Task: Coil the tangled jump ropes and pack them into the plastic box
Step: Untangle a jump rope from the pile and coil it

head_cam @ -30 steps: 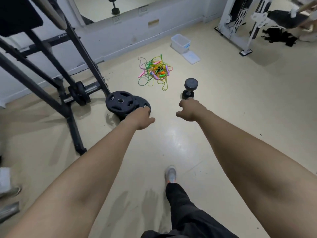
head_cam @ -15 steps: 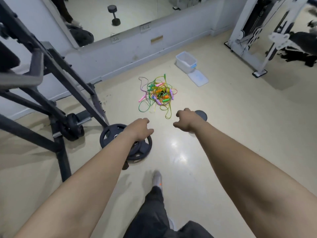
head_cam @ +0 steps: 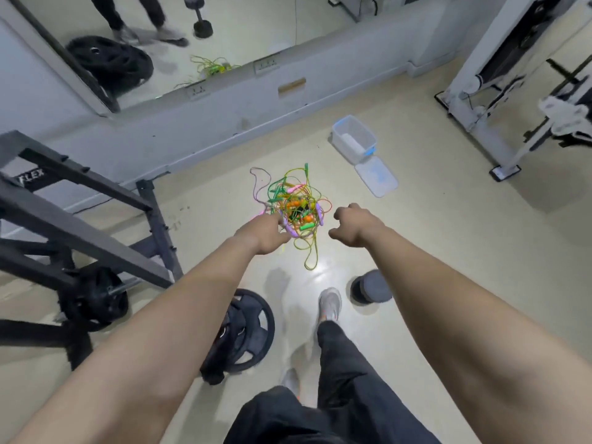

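Fingers loosely curled; left hand, right hand outstretched forward.

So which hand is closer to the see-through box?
Right. The right hand is short of the plastic box, roughly in line with it. The left hand is farther left, over the near edge of the jump ropes.

Gym: wt plates, dumbbell, rack

jump ropes too small, tangled to count.
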Tool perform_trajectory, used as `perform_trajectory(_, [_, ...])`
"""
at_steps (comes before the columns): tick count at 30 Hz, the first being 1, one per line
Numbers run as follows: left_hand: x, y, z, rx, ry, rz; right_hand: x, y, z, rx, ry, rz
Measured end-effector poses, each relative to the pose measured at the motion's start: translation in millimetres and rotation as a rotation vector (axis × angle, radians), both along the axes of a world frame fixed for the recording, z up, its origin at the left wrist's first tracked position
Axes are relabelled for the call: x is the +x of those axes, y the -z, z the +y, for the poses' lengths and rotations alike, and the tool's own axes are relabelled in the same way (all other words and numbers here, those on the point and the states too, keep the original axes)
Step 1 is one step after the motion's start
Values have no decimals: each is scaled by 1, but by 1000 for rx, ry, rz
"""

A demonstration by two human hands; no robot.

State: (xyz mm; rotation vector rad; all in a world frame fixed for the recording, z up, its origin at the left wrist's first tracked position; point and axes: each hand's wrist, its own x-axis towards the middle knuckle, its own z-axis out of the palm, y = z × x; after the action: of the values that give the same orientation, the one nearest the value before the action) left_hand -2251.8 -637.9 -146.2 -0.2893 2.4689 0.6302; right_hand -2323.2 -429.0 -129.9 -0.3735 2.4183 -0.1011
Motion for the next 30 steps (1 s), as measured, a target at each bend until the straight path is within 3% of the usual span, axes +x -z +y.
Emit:
perform_trajectory(8, [-161, 51, -54, 55, -216, -45, -214, 49, -77, -12, -146, -23])
perform_trajectory(19, [-323, 169, -125, 127, -305, -127, -393, 157, -144, 13, -145, -98])
perform_trajectory(24, [-363, 249, -131, 194, -449, -174, -446, 246, -164, 24, -196, -193])
perform_trajectory(30, [-412, 418, -103, 182, -661, -193, -486, 444, -166, -3, -276, -306])
